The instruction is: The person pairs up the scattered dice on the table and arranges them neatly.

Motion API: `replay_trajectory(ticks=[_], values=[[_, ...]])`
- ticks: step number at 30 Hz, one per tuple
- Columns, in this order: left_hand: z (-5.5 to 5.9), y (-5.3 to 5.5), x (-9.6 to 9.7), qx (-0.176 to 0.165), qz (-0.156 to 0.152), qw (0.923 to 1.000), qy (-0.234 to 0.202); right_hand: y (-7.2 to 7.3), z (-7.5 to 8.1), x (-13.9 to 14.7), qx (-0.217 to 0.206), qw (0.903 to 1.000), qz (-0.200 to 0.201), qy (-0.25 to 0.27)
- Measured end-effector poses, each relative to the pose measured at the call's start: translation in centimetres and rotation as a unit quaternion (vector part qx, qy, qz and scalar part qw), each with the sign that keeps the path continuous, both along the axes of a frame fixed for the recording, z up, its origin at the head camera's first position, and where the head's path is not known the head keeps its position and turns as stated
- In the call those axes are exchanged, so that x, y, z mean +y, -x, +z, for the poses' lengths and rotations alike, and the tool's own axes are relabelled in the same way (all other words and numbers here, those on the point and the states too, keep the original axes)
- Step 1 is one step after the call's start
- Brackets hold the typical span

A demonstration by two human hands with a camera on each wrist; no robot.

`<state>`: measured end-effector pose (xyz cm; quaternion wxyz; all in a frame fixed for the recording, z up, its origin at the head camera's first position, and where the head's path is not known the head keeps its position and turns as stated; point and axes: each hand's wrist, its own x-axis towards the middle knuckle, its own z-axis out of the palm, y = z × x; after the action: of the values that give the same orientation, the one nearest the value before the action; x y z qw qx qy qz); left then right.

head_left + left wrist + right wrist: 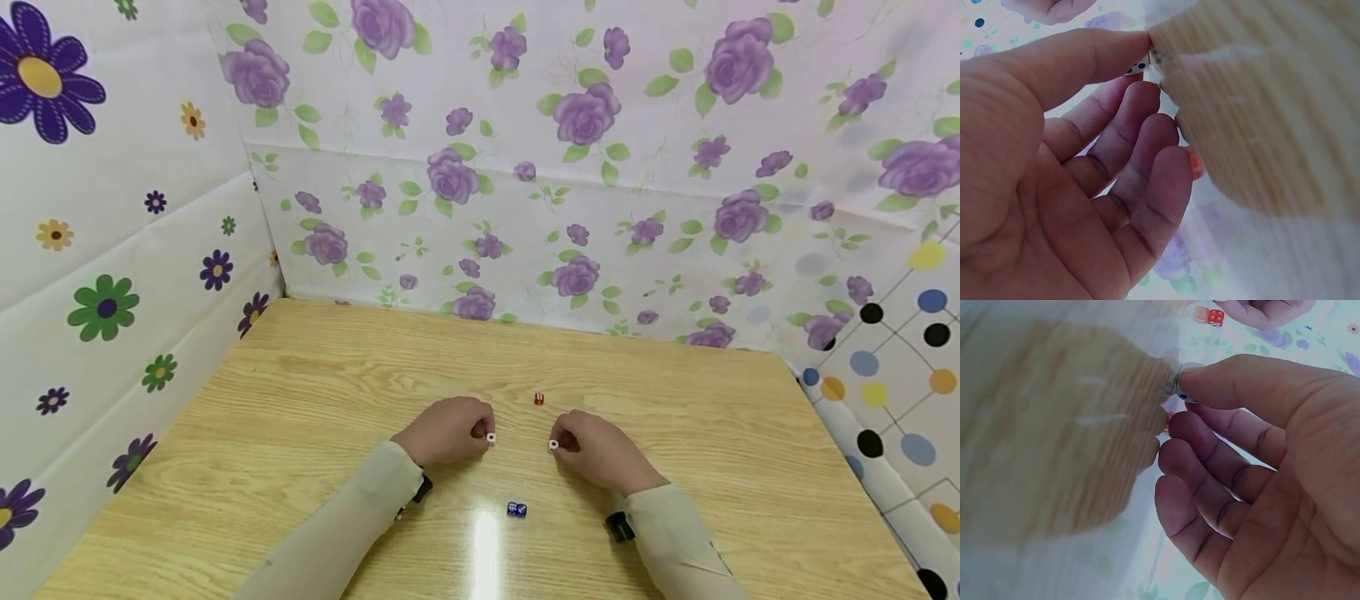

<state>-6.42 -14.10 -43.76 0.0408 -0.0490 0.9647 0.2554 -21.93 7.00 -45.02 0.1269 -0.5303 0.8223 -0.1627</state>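
Between thumb and index finger, my left hand (450,431) pinches a small white die (491,438), held at the table surface. The left wrist view shows black pips on that die (1140,65) beneath the thumb tip. My right hand (602,452) pinches a second white die (553,445), a short way to the right. In the right wrist view, a blue pip shows on this die (1185,394), mostly covered by the thumb. The other fingers of both hands are bent, their tips close to the wood. Beyond the hands sits a red die (539,399).
Two blue dice (517,509) lie side by side, nearer than the hands. The glossy wooden table (360,358) meets a rose-patterned backdrop (450,250) at its far edge. Patterned sheets also border its left and right sides. Dark wrist straps (620,527) sit by the sleeves.
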Motion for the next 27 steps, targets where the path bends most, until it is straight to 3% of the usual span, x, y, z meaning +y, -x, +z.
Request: replay_trajectory(ticks=[15,27], values=[[-0.3,0.5,0.4,-0.004,0.000,1.0000,0.003,-0.1,-0.2,-0.5,-0.002,1.0000,0.005,0.003],[-0.3,1.3,0.6,-0.003,-0.005,1.0000,-0.005,0.4,0.4,-0.4,-0.035,0.9992,0.015,-0.009]])
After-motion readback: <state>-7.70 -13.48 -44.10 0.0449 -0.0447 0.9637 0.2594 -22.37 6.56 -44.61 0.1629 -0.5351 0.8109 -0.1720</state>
